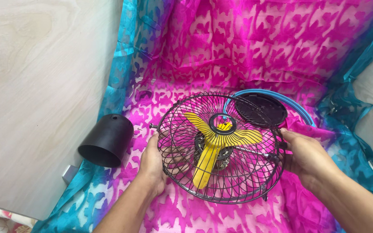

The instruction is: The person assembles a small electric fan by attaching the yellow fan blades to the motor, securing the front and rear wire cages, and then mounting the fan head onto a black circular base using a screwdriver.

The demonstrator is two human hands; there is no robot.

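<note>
A black wire fan cage (221, 149) (yellow three-blade propeller (214, 142) inside) is gripped at its rim on both sides: the left hand (152, 164) is closed on the left edge, the right hand (303, 153) on the right. It rests mid-cloth on a pink-and-blue patterned fabric (247, 47). A black cylindrical cover (106, 140) lies at the fabric's left edge; a black round disc (260, 109) and blue ring (294, 105) lie behind the cage.
</note>
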